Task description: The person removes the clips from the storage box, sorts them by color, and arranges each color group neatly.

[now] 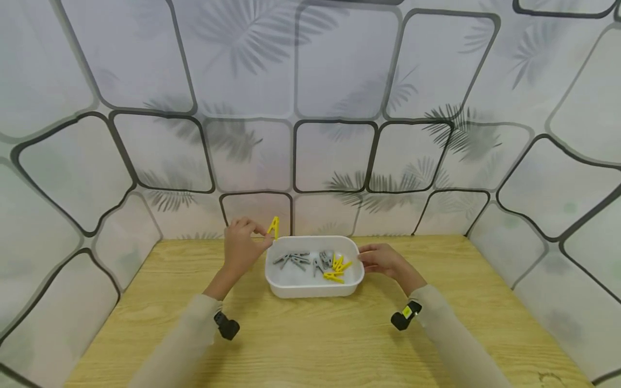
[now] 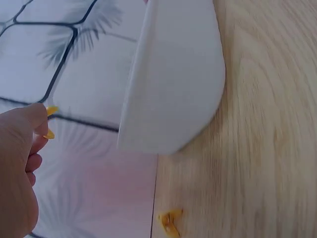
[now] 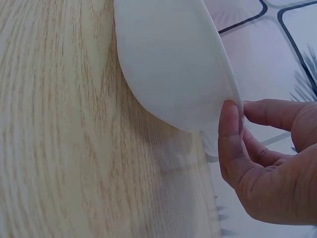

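In the apparent clip-handling step, the left hand (image 1: 242,245) pinches a yellow clip (image 1: 276,223) near the left end of the white tray (image 1: 312,291), which the right hand (image 1: 385,262) grips; the next move likely needs controlled release.

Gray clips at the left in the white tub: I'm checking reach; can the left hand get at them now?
Probably yes, though the left hand pinches a yellow clip, which may need releasing first. The white tub is open on top, and those gray clips lie uncovered near that hand.
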{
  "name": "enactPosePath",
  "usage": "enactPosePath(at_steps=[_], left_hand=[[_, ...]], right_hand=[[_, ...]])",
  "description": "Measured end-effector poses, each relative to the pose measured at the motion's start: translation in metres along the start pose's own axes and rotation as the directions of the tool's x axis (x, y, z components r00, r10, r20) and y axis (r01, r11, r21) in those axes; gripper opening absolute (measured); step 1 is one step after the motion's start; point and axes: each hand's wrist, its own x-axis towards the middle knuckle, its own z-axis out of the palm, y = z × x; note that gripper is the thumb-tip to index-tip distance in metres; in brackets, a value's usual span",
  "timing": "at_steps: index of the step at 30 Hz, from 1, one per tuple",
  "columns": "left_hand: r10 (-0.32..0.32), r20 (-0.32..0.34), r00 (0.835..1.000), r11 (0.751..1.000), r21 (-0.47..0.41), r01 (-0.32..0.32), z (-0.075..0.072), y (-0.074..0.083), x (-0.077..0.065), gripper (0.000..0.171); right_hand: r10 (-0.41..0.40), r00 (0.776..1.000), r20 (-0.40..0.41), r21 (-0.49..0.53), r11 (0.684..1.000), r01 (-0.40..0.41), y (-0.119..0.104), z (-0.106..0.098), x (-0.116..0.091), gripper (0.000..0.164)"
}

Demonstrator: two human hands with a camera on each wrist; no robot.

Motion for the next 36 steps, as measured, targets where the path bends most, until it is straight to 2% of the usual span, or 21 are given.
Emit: enactPosePath(at_steps=[4, 7, 10, 15, 19, 26, 36], left_hand=[[-0.004, -0.034, 0.999, 0.999, 0.039, 0.006, -0.011, -0.021, -0.006, 0.013], [-0.036, -0.033, 0.999, 0.997, 0.063, 0.038, -0.019, -0.034, -0.012, 0.011], [-0.095, -0.009, 0.995, 0.991, 0.090, 0.095, -0.027, -0.046, -0.018, 0.012], [-0.199, 0.037, 0.979, 0.970, 0.151, 0.191, -0.039, -0.064, -0.030, 0.012], [-0.244, 0.078, 0.967, 0.953, 0.203, 0.225, -0.047, -0.075, -0.041, 0.013], [-0.340, 0.164, 0.926, 0.922, 0.252, 0.294, -0.058, -0.089, -0.055, 0.015], [-0.401, 0.263, 0.877, 0.892, 0.331, 0.309, -0.069, -0.094, -0.061, 0.020]], right_hand=[[0.001, 1.000, -0.004, 0.006, 1.000, -0.001, -0.001, 0.000, 0.000, 0.048], [0.002, 1.000, -0.002, 0.007, 1.000, -0.002, 0.000, -0.001, 0.000, 0.048], [0.004, 1.000, -0.006, 0.003, 1.000, -0.004, -0.001, 0.000, -0.001, 0.048], [0.006, 1.000, -0.010, -0.010, 1.000, -0.006, -0.003, 0.000, -0.001, 0.049], [0.003, 1.000, -0.007, -0.016, 1.000, -0.003, -0.003, 0.000, -0.001, 0.049], [-0.014, 1.000, -0.011, -0.020, 1.000, 0.014, -0.002, 0.001, -0.003, 0.047], [-0.026, 1.000, -0.013, -0.024, 0.999, 0.025, -0.001, 0.001, -0.002, 0.046]])
